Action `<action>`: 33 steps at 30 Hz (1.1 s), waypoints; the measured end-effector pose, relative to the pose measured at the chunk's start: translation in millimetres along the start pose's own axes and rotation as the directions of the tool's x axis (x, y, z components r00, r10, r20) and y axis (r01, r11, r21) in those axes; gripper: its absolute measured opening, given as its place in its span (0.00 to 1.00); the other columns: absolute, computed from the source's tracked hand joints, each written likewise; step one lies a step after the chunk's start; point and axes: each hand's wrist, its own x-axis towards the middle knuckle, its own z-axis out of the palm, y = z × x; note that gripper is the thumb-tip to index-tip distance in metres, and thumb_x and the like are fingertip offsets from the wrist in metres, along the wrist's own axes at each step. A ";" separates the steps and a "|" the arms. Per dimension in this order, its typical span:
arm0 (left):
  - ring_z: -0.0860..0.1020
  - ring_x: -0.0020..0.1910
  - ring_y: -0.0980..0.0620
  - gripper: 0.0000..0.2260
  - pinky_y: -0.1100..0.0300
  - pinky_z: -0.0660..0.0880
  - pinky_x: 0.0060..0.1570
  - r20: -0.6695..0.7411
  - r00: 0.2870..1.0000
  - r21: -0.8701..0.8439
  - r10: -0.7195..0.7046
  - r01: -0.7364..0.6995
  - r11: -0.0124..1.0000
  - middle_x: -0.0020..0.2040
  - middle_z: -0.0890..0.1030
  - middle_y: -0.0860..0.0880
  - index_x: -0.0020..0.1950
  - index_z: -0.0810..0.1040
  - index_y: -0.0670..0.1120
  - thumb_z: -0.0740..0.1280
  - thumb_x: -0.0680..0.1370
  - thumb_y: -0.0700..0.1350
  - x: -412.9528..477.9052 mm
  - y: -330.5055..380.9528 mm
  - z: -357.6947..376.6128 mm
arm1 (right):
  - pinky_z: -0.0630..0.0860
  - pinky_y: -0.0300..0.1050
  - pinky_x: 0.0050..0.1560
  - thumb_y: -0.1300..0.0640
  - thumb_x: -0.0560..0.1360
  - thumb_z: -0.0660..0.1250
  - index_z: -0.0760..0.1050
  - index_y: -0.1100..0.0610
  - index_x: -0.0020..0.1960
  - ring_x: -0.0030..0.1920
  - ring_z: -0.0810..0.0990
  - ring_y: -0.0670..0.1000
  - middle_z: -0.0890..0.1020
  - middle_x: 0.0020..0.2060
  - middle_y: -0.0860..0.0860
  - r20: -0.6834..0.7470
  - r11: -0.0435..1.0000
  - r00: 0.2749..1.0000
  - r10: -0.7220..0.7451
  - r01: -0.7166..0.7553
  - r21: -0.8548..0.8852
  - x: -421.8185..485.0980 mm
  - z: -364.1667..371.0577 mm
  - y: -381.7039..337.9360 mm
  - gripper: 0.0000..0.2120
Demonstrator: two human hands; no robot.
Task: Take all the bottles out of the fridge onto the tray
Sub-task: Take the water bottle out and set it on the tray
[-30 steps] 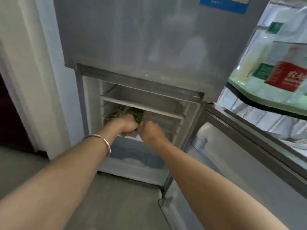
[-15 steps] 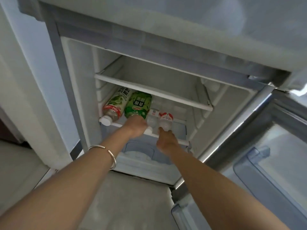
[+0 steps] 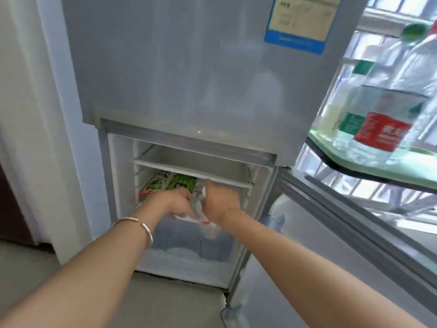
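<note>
The fridge's lower compartment [image 3: 123,185] stands open. Two green-labelled bottles [image 3: 157,183] [image 3: 182,182] lie side by side on its middle shelf. My left hand [image 3: 173,202] is closed on a small clear bottle [image 3: 186,217] with a red and white label at the shelf's front edge. My right hand [image 3: 221,201] grips another small clear bottle [image 3: 209,229], tilted, its red-capped end hanging below the hand. The two hands nearly touch. At the right a pale green tray [image 3: 378,166] carries large clear water bottles [image 3: 383,124].
The upper fridge door [image 3: 189,67] is closed above the hands. The open lower door [image 3: 331,245] swings out to the right, below the tray. A clear drawer [image 3: 189,245] sits under the shelf. A white wall lies to the left, grey floor below.
The view has pulled back and up from the shelf. Both hands have come forward off the shelf edge, each drawing a small clear bottle out and down.
</note>
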 end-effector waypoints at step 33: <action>0.54 0.78 0.44 0.25 0.48 0.54 0.74 -0.106 0.669 -0.477 0.736 -0.684 0.552 0.79 0.54 0.43 0.79 0.51 0.44 0.47 0.84 0.54 -167.0 354.1 97.1 | 0.78 0.57 0.54 0.43 0.70 0.71 0.60 0.58 0.64 0.54 0.76 0.56 0.75 0.58 0.56 -0.608 0.861 0.637 0.474 -0.192 0.471 -146.4 -250.5 237.3 0.33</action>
